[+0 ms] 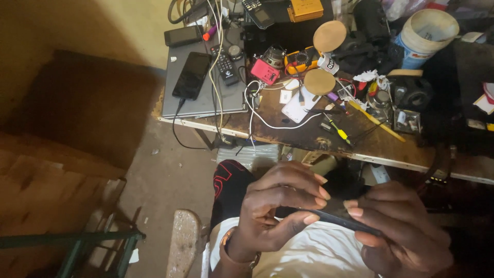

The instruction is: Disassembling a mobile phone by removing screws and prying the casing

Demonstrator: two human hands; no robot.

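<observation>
Both hands hold one thin dark phone-like slab [342, 215] edge-on over the person's lap, below the front edge of the bench [309, 136]. The left hand [280, 208] closes its grip on the slab's near end with thumb below and fingertips on top; the right hand [399, 231] closes on the far end the same way.

The hold is by fingertips on a narrow edge, so a slip looks possible, and the slab would drop onto the lap or the concrete floor [170, 175] beneath the grip. Prying too hard could, I judge, bend or crack so thin a piece.

Above the grip, on the bench, a white cable [257, 110] trails near the edge and could snag a lifted hand. Up and left of the grip a black phone [192, 74] lies on a grey laptop [203, 100]. Straight up sits a small pink-red box [265, 71]; up and right stands a white tub with a blue label band [424, 38]. A flat yellow package [306, 9] lies at the back.
</observation>
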